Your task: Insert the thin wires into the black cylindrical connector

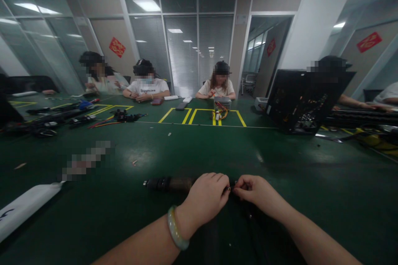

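Note:
A dark, tube-shaped tool (177, 184) lies on the green tabletop, its stepped, metal-tipped end pointing left. It resembles an electric screwdriver. My left hand (209, 194) is closed over its right end, fingers curled round it. Right beside it, my right hand (251, 190) pinches with thumb and forefinger at that same end. What the pinch holds is too small and dark to make out. A dark cord (250, 216) seems to run down from there toward me. A jade-coloured bangle (177, 227) circles my left wrist.
A white-handled object (29, 207), partly blurred out, lies at left. Cables (124, 116) and black parts spread beyond it. A black computer case (303, 101) stands at right. Across the table, a person works over a metal box (222, 103) with wires; other people sit nearby.

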Demonstrator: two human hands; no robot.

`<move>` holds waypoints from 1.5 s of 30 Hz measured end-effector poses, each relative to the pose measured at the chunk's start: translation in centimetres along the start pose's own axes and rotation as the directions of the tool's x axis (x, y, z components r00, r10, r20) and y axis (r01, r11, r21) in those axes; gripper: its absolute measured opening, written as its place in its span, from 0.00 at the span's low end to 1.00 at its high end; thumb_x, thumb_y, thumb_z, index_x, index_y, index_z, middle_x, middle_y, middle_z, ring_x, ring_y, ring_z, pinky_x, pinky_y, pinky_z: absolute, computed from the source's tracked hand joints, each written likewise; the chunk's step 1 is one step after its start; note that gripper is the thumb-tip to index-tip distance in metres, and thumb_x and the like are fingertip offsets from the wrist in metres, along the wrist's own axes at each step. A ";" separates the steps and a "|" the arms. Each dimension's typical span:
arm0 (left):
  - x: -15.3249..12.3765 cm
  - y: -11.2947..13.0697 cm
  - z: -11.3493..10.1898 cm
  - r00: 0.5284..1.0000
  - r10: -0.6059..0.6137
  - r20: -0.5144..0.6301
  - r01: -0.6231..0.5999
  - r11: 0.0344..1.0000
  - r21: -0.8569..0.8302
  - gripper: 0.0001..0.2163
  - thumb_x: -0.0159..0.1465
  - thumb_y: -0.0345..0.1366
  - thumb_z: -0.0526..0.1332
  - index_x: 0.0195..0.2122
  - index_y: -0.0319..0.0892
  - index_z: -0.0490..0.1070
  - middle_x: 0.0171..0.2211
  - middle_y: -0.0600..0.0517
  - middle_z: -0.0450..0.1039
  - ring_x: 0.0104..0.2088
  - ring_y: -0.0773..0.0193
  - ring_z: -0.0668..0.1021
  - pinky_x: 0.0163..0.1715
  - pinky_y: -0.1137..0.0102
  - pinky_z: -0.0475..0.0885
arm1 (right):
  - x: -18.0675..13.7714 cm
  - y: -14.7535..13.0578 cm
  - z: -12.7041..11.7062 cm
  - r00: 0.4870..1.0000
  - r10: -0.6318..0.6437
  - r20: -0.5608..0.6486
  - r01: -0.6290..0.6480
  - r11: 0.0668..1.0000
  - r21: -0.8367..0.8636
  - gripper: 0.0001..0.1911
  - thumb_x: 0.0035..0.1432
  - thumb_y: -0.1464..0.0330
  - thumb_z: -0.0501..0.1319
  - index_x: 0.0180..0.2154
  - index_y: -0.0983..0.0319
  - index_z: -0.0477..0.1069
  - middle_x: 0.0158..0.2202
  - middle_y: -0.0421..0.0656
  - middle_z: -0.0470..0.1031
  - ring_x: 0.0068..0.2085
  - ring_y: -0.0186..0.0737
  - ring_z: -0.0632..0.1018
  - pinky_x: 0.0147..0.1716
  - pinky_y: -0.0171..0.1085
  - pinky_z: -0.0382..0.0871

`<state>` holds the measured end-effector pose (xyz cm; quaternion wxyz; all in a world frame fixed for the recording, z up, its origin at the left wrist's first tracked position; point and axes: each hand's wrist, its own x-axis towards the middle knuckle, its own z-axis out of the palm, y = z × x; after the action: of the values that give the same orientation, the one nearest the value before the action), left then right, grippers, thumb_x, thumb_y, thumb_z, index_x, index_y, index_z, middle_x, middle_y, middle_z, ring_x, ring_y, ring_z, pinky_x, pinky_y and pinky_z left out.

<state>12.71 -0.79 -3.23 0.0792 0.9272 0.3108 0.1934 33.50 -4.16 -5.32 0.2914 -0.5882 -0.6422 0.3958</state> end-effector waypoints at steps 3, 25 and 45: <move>0.0 0.1 -0.1 1.000 0.014 -0.002 -0.014 1.000 -0.005 0.05 0.64 0.31 0.60 0.41 0.44 0.66 0.39 0.53 0.71 0.40 0.59 0.74 0.42 0.64 0.67 | -0.1 -0.2 -0.1 1.000 0.001 -0.002 -0.001 1.000 -0.001 0.08 0.59 0.63 0.62 0.33 0.62 0.74 0.26 0.38 0.75 0.28 0.36 0.75 0.26 0.30 0.63; -0.1 0.0 -0.1 1.000 -0.009 -0.005 0.009 1.000 -0.019 0.05 0.64 0.32 0.59 0.41 0.45 0.66 0.40 0.53 0.72 0.42 0.60 0.74 0.45 0.64 0.68 | -0.2 -0.6 -0.1 1.000 0.011 -0.001 -0.011 1.000 -0.009 0.07 0.59 0.64 0.62 0.33 0.62 0.74 0.26 0.38 0.75 0.28 0.36 0.75 0.26 0.29 0.63; -0.1 -0.1 0.1 1.000 0.025 -0.004 -0.025 0.999 -0.030 0.05 0.63 0.30 0.59 0.39 0.45 0.66 0.41 0.54 0.72 0.42 0.61 0.74 0.46 0.65 0.67 | 0.0 -0.2 0.0 1.000 0.003 -0.008 -0.003 1.000 -0.001 0.07 0.58 0.64 0.63 0.33 0.62 0.74 0.26 0.38 0.76 0.28 0.35 0.75 0.26 0.30 0.63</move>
<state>12.61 -0.77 -3.35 0.0900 0.9295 0.2963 0.2005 33.36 -4.18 -5.16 0.2930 -0.5910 -0.6403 0.3935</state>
